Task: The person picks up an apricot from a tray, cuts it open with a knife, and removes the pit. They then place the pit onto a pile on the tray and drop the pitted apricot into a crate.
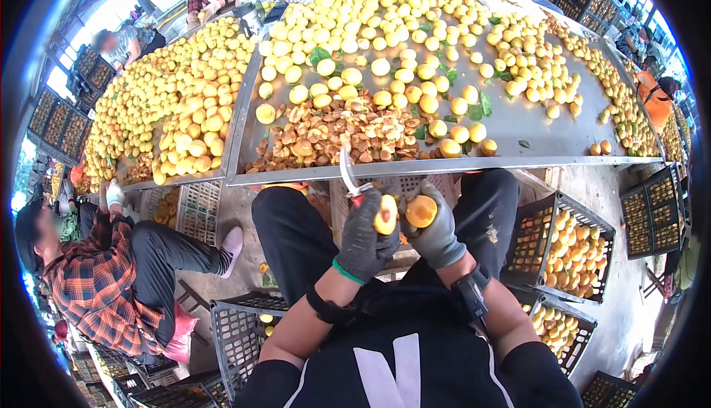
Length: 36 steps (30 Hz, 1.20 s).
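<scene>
My left hand (364,239), in a dark glove, is closed on a knife with a curved blade (346,165) pointing up toward the table edge. A cut yellow fruit piece (386,215) with a reddish-brown centre is also held in its fingers. Close beside it, my right hand (437,232), in a grey glove, grips an orange-yellow fruit piece (421,212). Both hands are above my lap, just below the metal table's rim (444,165). Beyond the rim lies a heap of brown-orange fruit scraps (348,130), with whole yellow fruits behind it.
Crates of fruit (578,252) stand at the right, and a black crate (241,334) stands at the lower left. A pale crate (198,208) is under the table. A person in a plaid shirt (100,297) sits at the left; other people are around the table.
</scene>
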Each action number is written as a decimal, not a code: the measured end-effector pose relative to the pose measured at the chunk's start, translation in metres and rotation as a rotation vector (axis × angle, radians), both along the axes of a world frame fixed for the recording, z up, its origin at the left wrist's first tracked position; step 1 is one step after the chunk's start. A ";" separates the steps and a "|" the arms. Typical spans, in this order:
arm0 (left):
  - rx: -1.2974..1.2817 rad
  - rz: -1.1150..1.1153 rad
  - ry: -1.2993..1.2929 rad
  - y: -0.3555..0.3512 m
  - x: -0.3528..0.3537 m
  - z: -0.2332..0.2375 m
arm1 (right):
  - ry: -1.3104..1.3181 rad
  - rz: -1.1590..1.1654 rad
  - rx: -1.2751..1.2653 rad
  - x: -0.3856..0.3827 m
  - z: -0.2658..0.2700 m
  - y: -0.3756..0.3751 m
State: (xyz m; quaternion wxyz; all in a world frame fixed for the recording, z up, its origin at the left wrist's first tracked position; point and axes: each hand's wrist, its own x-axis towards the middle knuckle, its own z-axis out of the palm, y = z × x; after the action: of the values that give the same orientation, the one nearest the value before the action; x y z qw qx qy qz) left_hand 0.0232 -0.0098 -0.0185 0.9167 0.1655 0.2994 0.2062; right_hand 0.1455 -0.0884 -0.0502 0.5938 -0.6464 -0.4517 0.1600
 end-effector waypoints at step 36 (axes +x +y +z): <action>0.370 -0.091 -0.444 0.018 -0.012 0.014 | 0.973 0.650 -0.453 -0.035 0.030 -0.039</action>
State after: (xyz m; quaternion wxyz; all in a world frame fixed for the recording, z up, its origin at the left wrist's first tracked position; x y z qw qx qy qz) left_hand 0.0113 0.0084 -0.0045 0.9224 0.2939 0.0410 0.2472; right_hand 0.1106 -0.1278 -0.0200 0.5008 -0.4387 -0.2580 0.7001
